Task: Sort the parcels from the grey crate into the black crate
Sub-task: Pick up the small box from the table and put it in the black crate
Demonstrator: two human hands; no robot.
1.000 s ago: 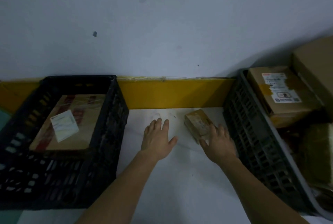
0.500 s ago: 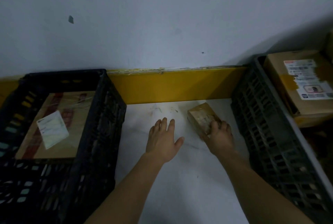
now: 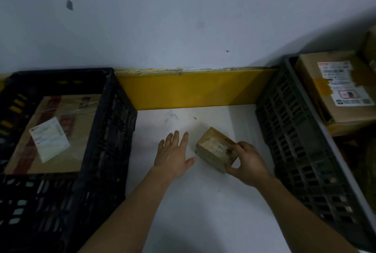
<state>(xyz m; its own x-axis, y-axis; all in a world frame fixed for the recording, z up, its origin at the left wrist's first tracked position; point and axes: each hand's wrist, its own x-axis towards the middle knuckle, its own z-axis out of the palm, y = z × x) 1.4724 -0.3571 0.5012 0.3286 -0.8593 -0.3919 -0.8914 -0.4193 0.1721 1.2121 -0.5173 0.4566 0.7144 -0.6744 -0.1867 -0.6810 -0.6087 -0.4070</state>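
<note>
Gripping the small brown parcel (image 3: pixel 213 147) at its near right corner, the right hand (image 3: pixel 248 163) has closed: fingers curl over the top face and the thumb presses the near side, where a second ago the palm merely lay against it. The parcel sits on the white table (image 3: pixel 203 202), between the two crates, and its left end now appears tipped up off the surface; whether it is fully clear cannot be told. The left hand (image 3: pixel 173 155) lies flat and open on the table just beside the parcel, holding nothing, much as it did a second ago.

Judgement: the lift has begun; transfer to the black crate (image 3: pixel 114 122), at the left, is not yet done. That crate already contains one large flat carton (image 3: pixel 67 130) bearing a white label (image 3: pixel 49 138). The grey crate (image 3: pixel 295 140), at the right, holds another labelled box (image 3: pixel 325 94), so sorting is only partly complete.

Risk noted: a corner pinch on a taped parcel may let it swing during carry
</note>
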